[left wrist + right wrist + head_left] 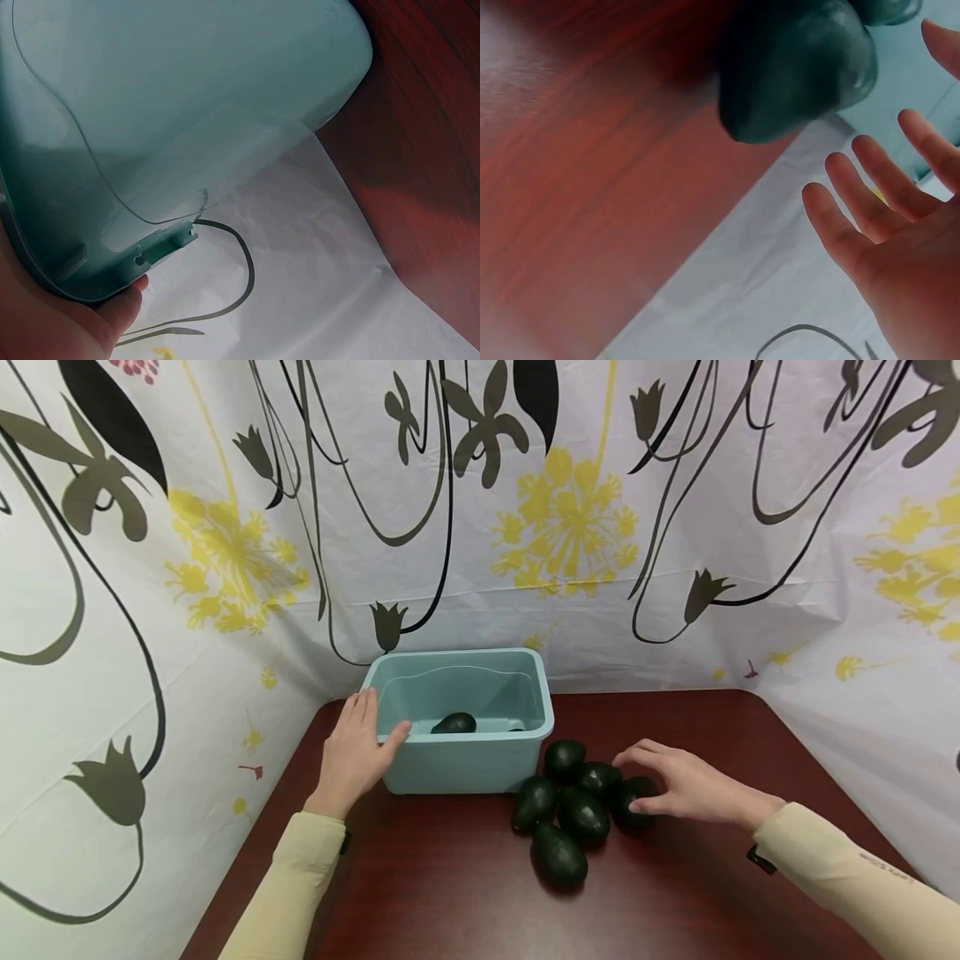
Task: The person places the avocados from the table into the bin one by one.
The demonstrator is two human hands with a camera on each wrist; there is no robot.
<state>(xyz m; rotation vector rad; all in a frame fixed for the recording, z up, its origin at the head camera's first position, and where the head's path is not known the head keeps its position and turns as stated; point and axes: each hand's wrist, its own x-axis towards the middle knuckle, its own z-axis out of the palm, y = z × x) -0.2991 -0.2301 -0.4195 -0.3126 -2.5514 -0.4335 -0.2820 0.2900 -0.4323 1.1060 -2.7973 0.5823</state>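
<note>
My left hand rests on the left front corner of a light blue plastic bin, fingers straight along the left rim and thumb over the front. In the left wrist view the hand's edge touches the bin's rim. Inside the bin lies a dark green avocado; a dark sliver beside it is mostly hidden by the front wall. My right hand hovers around the rightmost avocado of a cluster, thumb and fingers spread. In the right wrist view the fingers stand apart from an avocado.
Several other avocados, among them a front one, sit close together by the bin's right front corner. The dark red wooden table meets a white patterned cloth behind and at both sides.
</note>
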